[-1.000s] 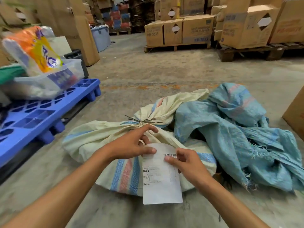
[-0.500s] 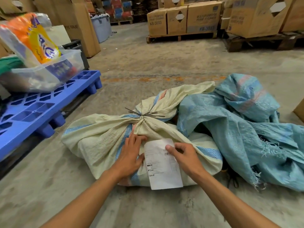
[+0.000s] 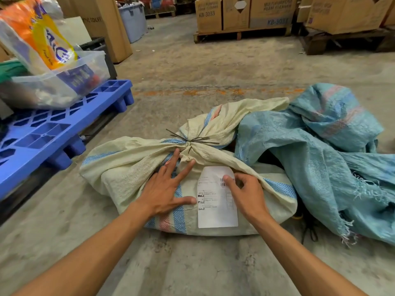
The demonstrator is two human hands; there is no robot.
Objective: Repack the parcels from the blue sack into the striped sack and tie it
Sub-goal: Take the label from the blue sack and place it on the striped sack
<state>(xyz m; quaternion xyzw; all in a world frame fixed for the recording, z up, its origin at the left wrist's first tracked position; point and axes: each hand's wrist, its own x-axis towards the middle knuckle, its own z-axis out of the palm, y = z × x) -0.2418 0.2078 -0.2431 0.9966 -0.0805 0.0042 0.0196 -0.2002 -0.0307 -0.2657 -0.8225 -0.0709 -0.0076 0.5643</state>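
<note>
tied striped sack (image 3: 132, 165), label (image 3: 215, 210) atop

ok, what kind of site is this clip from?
Most likely a warehouse or stockroom: stacked cartons on a wooden pallet, a blue plastic pallet on bare concrete floor, and a tied, labelled striped sack being handled.

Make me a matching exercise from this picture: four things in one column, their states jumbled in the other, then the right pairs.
Things
1. striped sack
2. blue sack
3. label
4. left hand

States
A. lies crumpled and slack on the floor
B. rests flat with fingers spread
C. neck cinched with a dark tie
D. lies on the striped sack under the right hand

Pairs: 1-C, 2-A, 3-D, 4-B
</note>
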